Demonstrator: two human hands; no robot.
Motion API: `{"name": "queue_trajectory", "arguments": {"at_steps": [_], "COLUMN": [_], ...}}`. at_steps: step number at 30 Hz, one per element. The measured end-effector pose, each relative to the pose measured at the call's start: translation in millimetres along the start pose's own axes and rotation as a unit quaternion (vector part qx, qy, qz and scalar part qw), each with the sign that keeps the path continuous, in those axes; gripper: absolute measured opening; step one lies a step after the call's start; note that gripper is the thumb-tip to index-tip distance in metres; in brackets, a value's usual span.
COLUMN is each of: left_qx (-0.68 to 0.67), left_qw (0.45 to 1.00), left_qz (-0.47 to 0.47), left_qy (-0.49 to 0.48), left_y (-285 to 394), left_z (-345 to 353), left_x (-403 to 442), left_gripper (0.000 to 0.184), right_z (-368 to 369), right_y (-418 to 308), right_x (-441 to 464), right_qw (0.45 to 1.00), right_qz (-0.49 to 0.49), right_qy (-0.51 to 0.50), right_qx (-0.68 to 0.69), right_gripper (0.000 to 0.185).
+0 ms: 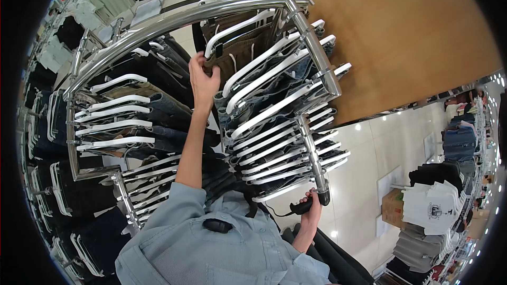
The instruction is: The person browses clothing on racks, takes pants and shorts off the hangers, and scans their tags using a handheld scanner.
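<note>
Several white hangers [113, 125] jut from a squared chrome frame [71, 132] on the left, carrying dark, creased trousers [166, 108]. A narrow gap lies between them and the next row; the left arm [194, 148] reaches up through it. The left hand [205, 82] meets the left edge of brown trousers [244, 53] hung beneath a bent, shiny rail [243, 4]; thumb and fingertips stand apart, and I cannot tell whether they pinch cloth. Just below, stiff denim jeans [298, 76] crowd together, their hanger tips poking past a straight tube [313, 153]. The right hand [311, 208] clasps a black corded device [301, 208] beside the tube's rounded cap [324, 199]. Rightward, glossy pale tiles [359, 148] spread below a smooth brown panel's [406, 42] straight edge, reaching soft white T-shirts [420, 200].
</note>
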State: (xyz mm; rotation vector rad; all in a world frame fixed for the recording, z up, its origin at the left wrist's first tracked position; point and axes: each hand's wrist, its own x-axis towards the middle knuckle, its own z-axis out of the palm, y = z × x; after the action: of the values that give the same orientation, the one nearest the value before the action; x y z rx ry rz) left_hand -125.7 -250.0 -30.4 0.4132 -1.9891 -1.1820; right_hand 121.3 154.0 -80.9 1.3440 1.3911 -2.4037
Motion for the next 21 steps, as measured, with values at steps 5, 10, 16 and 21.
{"name": "queue_trajectory", "arguments": {"at_steps": [5, 10, 16, 21], "left_qx": [0.127, 0.298, 0.292, 0.23], "left_qw": [0.968, 0.893, 0.892, 0.92], "left_qz": [0.185, 0.136, 0.152, 0.094], "left_qy": [-0.113, -0.309, -0.309, -0.303], "left_y": [75.6, 103.7, 101.1, 98.3], "left_z": [-2.5, 28.7, 82.6, 77.7], "left_x": [46.7, 96.2, 113.0, 111.9], "left_gripper": [0.043, 0.037, 0.043, 0.05], "right_z": [-8.0, -9.2, -20.3, -34.1], "right_y": [-5.3, -6.5, 4.6, 8.6], "right_x": [-0.6, -10.5, -17.2, -23.6], "right_qw": [1.0, 1.0, 0.999, 0.999], "right_qz": [-0.008, -0.015, -0.016, -0.016], "right_qy": [-0.003, -0.004, -0.013, 0.001], "right_qx": [-0.005, 0.005, 0.028, 0.027], "right_gripper": [0.015, 0.014, 0.015, 0.017]}}
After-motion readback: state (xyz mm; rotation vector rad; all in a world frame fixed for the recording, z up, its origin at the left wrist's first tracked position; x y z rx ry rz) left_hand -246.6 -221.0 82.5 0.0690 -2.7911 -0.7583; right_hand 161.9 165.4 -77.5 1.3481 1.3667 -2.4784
